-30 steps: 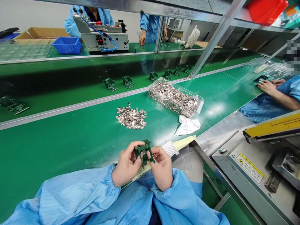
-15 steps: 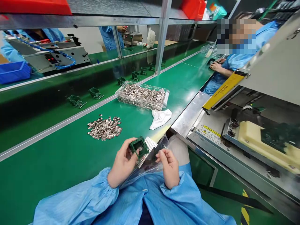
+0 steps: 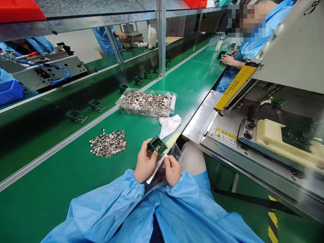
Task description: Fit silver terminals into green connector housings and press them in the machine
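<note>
My left hand (image 3: 145,163) is closed around a dark green plastic housing (image 3: 157,145) with a square opening, its thumb at the opening. Below the housing, a sheet of small pale strips in rows (image 3: 155,171) lies slanted, partly covered by my left hand. My right hand (image 3: 172,170) is pinched at the sheet's right edge, close under the housing. Something small and pale shows at its fingertips, too small to name. Clear plastic film (image 3: 177,153) lies beneath the sheet, near my lap. To the left, a pile of small shiny metal pieces (image 3: 108,143) rests on the green bench.
A clear tray (image 3: 173,107) of metal pieces stands ahead, with a white crumpled cloth (image 3: 170,125) before it. Green housings (image 3: 76,116) sit along the channel at left. A machine with a yellow guard (image 3: 236,86) is on the right. A co-worker (image 3: 239,62) sits beyond.
My right hand has moved left and up to the sheet's edge beside the housing. The left hand has tilted the housing. The view has shifted slightly to the right.
</note>
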Demonstrator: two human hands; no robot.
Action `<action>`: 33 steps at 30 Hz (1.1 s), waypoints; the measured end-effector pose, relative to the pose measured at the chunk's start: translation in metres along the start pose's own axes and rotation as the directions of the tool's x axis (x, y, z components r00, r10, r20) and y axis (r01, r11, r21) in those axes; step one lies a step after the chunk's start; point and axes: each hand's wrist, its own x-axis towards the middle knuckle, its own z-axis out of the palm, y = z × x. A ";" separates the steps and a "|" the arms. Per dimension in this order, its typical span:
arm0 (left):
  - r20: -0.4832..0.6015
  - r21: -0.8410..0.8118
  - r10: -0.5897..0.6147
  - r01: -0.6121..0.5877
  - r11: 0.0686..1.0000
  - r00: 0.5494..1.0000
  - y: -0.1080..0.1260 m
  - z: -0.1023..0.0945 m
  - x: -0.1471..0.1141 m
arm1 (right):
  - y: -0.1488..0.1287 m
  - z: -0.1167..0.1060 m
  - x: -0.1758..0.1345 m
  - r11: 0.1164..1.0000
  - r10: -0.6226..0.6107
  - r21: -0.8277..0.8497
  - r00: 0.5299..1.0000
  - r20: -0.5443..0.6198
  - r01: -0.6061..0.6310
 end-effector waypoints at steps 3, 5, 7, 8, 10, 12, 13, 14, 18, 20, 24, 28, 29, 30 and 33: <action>0.037 0.057 0.014 -0.016 0.998 0.999 -0.001 -0.002 0.004 | 0.004 -0.007 0.000 0.999 -0.023 -0.038 0.999 0.041 0.024; 0.041 0.093 0.016 -0.020 0.995 0.999 -0.001 -0.002 0.006 | 0.006 -0.012 0.000 0.998 -0.021 -0.061 0.994 0.110 0.028; 0.039 0.108 0.016 -0.020 0.994 0.999 -0.002 -0.003 0.007 | 0.008 -0.017 0.001 0.996 0.005 -0.089 0.977 0.212 0.014; 0.036 0.105 0.014 -0.017 0.994 0.999 -0.003 -0.003 0.006 | 0.010 -0.019 0.001 0.994 0.027 -0.108 0.963 0.266 0.002; 0.017 0.060 -0.004 0.003 0.998 1.000 -0.003 -0.003 0.005 | 0.011 -0.024 0.002 0.987 0.079 -0.158 0.933 0.351 -0.024; -0.004 -0.029 -0.047 0.047 0.998 0.999 -0.002 -0.003 0.002 | 0.007 -0.031 0.003 0.977 0.123 -0.210 0.910 0.395 -0.041; -0.006 -0.080 -0.073 0.073 0.994 0.997 -0.002 -0.004 0.000 | 0.002 -0.035 0.003 0.972 0.139 -0.231 0.902 0.408 -0.045; 0.000 -0.128 -0.094 0.093 0.987 0.996 -0.001 -0.004 -0.002 | -0.005 -0.040 0.004 0.968 0.150 -0.247 0.896 0.418 -0.047; 0.014 -0.167 -0.066 0.068 0.984 0.998 -0.001 -0.006 -0.008 | -0.052 -0.060 0.011 0.971 0.088 -0.238 0.889 0.449 0.024; -0.005 -0.097 -0.035 0.034 0.995 0.999 -0.003 -0.008 -0.010 | -0.074 -0.063 0.018 0.974 -0.033 -0.189 0.899 0.437 0.127; 0.046 -0.052 -0.017 0.019 0.998 0.999 -0.005 -0.009 -0.011 | -0.094 -0.049 0.030 0.956 -0.251 -0.085 0.930 0.268 0.282; 0.103 -0.031 0.012 -0.009 0.999 0.995 0.002 -0.009 -0.013 | -0.090 -0.029 0.033 0.944 -0.286 -0.113 0.940 0.184 0.310; 0.105 -0.013 0.020 -0.019 1.000 0.994 0.003 -0.009 -0.014 | -0.089 -0.026 0.033 0.940 -0.286 -0.140 0.942 0.178 0.312; 0.109 0.003 0.028 -0.028 1.000 0.994 0.004 -0.009 -0.014 | -0.088 -0.023 0.032 0.934 -0.283 -0.172 0.944 0.171 0.312; 0.119 0.044 0.046 -0.051 0.998 0.992 0.006 -0.010 -0.016 | -0.089 -0.021 0.031 0.920 -0.271 -0.250 0.950 0.155 0.303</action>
